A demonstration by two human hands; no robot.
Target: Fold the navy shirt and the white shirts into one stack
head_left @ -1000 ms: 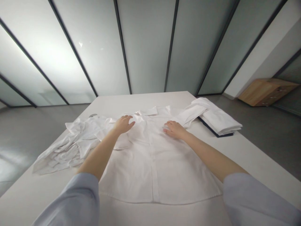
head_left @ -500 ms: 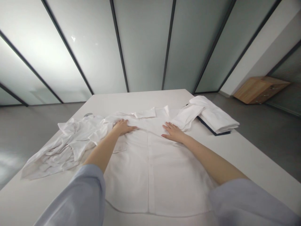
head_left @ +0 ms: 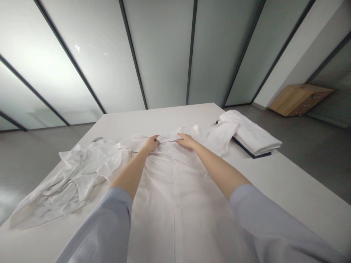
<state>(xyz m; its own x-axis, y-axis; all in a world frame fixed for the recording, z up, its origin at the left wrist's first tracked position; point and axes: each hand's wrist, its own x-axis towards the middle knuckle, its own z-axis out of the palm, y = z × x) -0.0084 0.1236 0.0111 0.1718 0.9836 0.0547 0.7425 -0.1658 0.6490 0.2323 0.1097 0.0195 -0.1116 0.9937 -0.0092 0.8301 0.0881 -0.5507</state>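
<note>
No text, label, brand, number or sign can be read here.

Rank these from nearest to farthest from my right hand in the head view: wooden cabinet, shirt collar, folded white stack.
1. Shirt collar: touching your right hand, on its left.
2. Folded white stack: right side of the table.
3. Wooden cabinet: beyond the table, far right.
</note>
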